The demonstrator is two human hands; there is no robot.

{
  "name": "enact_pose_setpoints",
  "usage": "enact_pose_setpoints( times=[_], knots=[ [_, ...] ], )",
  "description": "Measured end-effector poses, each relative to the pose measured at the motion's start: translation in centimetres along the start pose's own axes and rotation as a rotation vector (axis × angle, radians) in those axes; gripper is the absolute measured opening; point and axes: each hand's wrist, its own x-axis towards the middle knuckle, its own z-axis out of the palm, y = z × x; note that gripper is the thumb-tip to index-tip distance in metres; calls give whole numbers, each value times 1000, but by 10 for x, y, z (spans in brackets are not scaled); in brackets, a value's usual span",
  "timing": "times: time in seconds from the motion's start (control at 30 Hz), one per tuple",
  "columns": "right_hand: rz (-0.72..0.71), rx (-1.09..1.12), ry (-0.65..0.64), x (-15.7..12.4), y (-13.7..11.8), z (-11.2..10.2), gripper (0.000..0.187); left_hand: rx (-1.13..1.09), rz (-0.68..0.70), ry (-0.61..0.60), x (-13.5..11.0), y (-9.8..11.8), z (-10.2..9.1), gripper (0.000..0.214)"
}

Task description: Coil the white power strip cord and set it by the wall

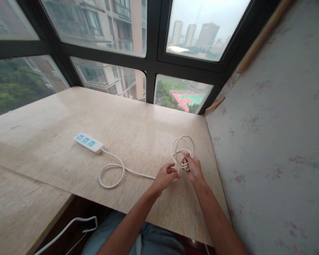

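Observation:
A white power strip (88,142) with blue sockets lies on the beige marble desk (69,117). Its white cord (114,175) runs right in one flat loop toward my hands. My right hand (193,169) is closed around several coiled turns of the cord (183,146), held up just above the desk. My left hand (167,176) sits beside it, fingers curled and pinching the cord where it enters the coil.
Dark-framed windows (151,53) close off the far side of the desk. A wall with faded floral paper (276,141) stands at the right. Another white cable (69,226) hangs below the desk's front edge, near my lap in blue trousers.

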Motion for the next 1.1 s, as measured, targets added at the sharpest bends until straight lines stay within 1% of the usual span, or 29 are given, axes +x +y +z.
enact_pose_setpoints(
  times=[0.1,0.17,0.23,0.27,0.37,0.47,0.57,0.67,0.77,0.9,1.0,1.07,1.1],
  knots=[
    [-33,-19,24,-17,2,-15,43,-297,-202,-169,2,19,-4,21],
    [-42,-32,40,-28,2,-23,44,-476,-300,-222,6,30,-6,21],
    [-64,-61,60,-38,0,-29,45,-575,-359,-203,13,38,-9,23],
    [-76,-76,68,-43,-1,-32,46,-588,-374,-180,16,41,-10,23],
    [-117,-94,89,-54,-4,-38,45,-522,-389,-165,23,47,-12,18],
    [-172,-101,101,-61,-9,-42,43,-412,-327,-181,23,50,-12,10],
    [-207,-96,114,-64,-16,-47,40,-351,-234,-154,20,57,-15,9],
    [-208,-49,130,-66,-24,-55,40,-328,-159,-140,16,66,-22,10],
    [-188,24,133,-66,-33,-62,37,-333,-47,-112,14,76,-30,12],
    [-194,76,137,-68,-46,-64,33,-249,140,-26,12,90,-35,21],
    [-206,55,122,-68,-53,-59,30,-175,193,39,10,96,-35,27],
    [-213,60,128,-68,-55,-55,31,-114,236,94,10,97,-34,29],
    [-221,69,136,-68,-56,-52,32,-66,278,130,10,95,-34,29]
  ],
)
